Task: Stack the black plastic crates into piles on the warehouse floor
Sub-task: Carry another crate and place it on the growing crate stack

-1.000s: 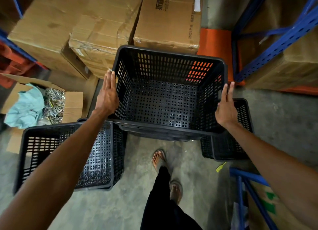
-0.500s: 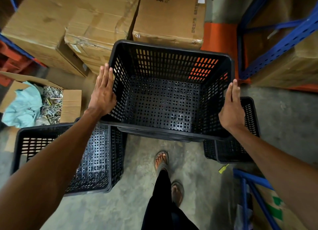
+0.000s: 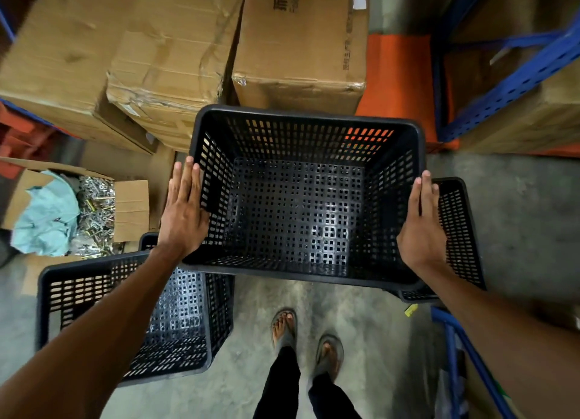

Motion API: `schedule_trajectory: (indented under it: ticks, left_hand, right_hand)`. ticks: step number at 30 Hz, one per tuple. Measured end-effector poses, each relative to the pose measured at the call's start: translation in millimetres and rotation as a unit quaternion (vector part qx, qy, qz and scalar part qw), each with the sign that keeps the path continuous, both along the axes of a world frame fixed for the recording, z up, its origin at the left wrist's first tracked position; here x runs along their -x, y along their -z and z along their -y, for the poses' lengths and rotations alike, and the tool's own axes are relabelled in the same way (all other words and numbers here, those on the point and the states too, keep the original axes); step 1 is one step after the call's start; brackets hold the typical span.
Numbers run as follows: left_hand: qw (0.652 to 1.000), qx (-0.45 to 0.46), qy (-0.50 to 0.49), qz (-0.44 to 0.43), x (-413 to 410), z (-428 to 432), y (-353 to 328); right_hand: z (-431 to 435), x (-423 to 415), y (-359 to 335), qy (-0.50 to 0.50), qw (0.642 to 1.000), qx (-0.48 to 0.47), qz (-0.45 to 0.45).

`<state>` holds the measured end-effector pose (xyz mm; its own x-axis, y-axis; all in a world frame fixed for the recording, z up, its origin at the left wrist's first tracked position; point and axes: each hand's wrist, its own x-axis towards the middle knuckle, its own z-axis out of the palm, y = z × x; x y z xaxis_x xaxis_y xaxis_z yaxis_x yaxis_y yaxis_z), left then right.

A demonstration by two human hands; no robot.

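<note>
Head view: left hand (image 3: 185, 217) and right hand (image 3: 420, 227) press flat on carried crate (image 3: 301, 199), unstacked; floor crates (image 3: 131, 318) at eight and three o'clock wait.

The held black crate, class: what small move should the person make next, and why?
Probably shift the held crate, pressed between the left hand and right hand, sideways over one floor crate and lower it in. It overlaps both the left floor crate and the right floor crate, centred over neither.
</note>
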<state>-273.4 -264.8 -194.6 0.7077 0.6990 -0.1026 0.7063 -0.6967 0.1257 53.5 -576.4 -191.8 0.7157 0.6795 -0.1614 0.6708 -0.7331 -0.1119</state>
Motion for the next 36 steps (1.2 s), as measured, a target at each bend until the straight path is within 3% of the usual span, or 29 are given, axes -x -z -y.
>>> schedule_trajectory:
  ticks: [11,17,19,22,26,30,36]
  left_hand:
    - [1.000,0.014,0.007,-0.009,-2.2,-2.4,0.7]
    - [0.996,0.039,-0.037,-0.075,-8.0,9.2,-22.1]
    - [0.995,0.039,-0.063,-0.068,-23.5,17.6,-39.0]
    - [0.994,0.058,-0.091,-0.026,-66.4,35.9,-64.1]
    - [0.997,0.064,0.040,0.033,-155.0,92.2,-97.4]
    - [0.966,0.100,0.211,0.110,-271.1,169.8,-123.2]
    - [0.931,0.130,0.337,0.059,-422.6,261.2,-82.8]
  right_hand:
    - [0.6,-6.4,9.2,0.002,1.000,-0.030,0.004]
    - [5.5,-6.6,-9.4,-0.020,0.998,-0.035,-0.056]
    - [24.2,2.5,-27.4,0.024,0.995,-0.059,-0.076]
    - [63.5,29.0,-51.6,0.168,0.970,-0.128,-0.120]
    - [126.8,52.5,-65.9,0.326,0.918,-0.163,-0.157]
    - [189.6,48.5,-50.7,0.429,0.872,-0.157,-0.175]
    - [239.6,7.8,29.1,0.527,0.804,-0.181,-0.205]
